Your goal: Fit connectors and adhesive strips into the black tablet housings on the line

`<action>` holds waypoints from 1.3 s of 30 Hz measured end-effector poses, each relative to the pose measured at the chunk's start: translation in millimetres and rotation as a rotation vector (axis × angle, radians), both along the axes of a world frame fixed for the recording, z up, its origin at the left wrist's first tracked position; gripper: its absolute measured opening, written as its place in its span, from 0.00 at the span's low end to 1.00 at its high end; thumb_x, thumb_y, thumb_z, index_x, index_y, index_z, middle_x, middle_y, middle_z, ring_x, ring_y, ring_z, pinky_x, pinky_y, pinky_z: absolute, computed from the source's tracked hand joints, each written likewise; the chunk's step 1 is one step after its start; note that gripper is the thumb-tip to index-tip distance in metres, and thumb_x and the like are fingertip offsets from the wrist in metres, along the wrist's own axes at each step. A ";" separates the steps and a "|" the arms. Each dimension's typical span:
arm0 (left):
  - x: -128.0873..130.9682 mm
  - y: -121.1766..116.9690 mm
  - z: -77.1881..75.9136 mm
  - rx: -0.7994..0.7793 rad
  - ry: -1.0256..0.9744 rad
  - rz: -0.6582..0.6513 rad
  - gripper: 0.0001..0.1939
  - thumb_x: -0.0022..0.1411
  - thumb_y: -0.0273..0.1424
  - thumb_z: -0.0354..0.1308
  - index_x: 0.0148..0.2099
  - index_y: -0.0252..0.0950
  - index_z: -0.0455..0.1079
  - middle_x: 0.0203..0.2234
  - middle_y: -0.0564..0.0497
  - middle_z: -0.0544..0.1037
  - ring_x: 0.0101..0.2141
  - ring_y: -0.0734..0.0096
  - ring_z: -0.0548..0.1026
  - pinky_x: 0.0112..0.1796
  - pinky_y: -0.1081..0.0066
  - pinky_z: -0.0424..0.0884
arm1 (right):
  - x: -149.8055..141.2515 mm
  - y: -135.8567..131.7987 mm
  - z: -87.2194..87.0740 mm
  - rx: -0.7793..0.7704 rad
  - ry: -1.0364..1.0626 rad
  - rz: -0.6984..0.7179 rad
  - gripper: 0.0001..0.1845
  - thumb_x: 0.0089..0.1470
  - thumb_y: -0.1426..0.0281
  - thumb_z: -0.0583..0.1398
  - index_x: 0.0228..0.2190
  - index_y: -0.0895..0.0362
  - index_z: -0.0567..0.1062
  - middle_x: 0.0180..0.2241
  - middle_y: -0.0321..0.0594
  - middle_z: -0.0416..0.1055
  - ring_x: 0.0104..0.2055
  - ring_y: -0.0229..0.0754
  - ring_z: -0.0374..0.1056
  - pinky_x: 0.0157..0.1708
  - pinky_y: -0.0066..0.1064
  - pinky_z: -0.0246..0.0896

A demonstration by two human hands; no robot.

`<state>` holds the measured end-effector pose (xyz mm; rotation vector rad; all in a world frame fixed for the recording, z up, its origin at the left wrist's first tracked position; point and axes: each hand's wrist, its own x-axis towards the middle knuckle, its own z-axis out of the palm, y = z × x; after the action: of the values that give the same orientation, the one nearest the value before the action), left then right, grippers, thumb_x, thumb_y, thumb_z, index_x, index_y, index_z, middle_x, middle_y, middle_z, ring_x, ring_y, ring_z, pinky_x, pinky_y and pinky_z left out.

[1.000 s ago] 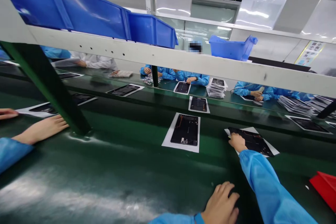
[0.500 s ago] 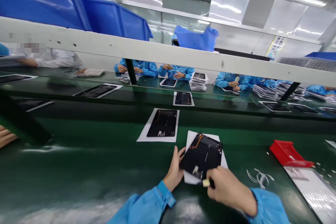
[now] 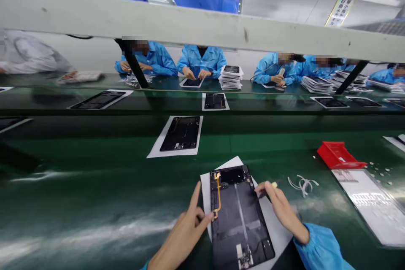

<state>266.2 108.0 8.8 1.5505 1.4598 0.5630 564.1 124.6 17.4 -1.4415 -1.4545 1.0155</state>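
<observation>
Pinching an item point(image 3: 274, 184), the right hand point(image 3: 283, 209) hides all but its pale tip.

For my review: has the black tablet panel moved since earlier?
Yes: the black tablet panel now lies nearer the person, judged against the red tray.

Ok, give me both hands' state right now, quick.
Left hand: open, holding nothing, fingertips at the tablet's edge.
Right hand: closed, fingers pinching a small pale-tipped item.
</observation>
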 end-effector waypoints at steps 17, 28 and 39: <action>105.3 90.7 4.7 0.546 0.217 -0.281 0.08 0.65 0.34 0.55 0.40 0.39 0.75 0.40 0.49 0.75 0.42 0.64 0.72 0.45 0.61 0.68 | 0.8 27.3 -31.1 0.054 0.216 0.004 0.15 0.54 0.56 0.64 0.29 0.55 0.74 0.32 0.41 0.71 0.36 0.43 0.69 0.36 0.31 0.66; 102.3 88.0 8.9 0.514 0.117 -0.319 0.05 0.61 0.27 0.56 0.36 0.39 0.73 0.44 0.50 0.74 0.45 0.65 0.71 0.48 0.62 0.65 | -0.2 24.2 -22.5 0.031 0.117 -0.044 0.15 0.57 0.56 0.61 0.30 0.55 0.74 0.33 0.43 0.73 0.38 0.45 0.70 0.36 0.33 0.67; 100.9 87.0 3.7 0.484 0.154 -0.363 0.04 0.57 0.23 0.56 0.34 0.37 0.69 0.48 0.47 0.70 0.52 0.62 0.67 0.52 0.60 0.64 | 0.5 24.7 -21.8 0.051 0.098 -0.078 0.12 0.57 0.60 0.63 0.29 0.56 0.76 0.33 0.42 0.74 0.38 0.45 0.70 0.37 0.33 0.66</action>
<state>367.1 195.0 12.5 2.2230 1.1557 0.6153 564.6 149.3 -4.4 -1.3819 -1.3351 0.9799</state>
